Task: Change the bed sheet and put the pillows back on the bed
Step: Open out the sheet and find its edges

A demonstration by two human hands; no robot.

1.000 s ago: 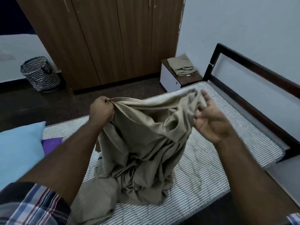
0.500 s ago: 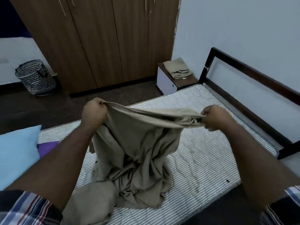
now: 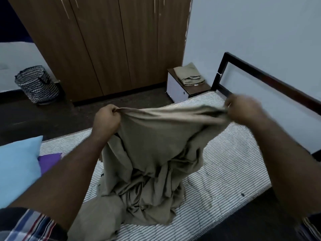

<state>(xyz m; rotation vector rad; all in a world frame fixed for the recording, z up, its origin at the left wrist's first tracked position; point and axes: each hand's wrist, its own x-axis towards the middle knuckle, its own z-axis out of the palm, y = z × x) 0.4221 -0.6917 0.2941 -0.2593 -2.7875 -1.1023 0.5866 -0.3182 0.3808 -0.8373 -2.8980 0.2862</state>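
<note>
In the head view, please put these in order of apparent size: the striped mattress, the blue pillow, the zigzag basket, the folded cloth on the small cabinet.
1. Striped mattress, clearly largest.
2. Blue pillow, though nearness enlarges it and the frame cuts it.
3. Zigzag basket.
4. Folded cloth, smallest; it is also far away.

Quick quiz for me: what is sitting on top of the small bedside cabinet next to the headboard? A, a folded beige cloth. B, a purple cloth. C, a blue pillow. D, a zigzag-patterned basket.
A: a folded beige cloth lies on the small bedside cabinet, while the blue pillow is on the mattress and the zigzag basket stands on the floor.
</note>
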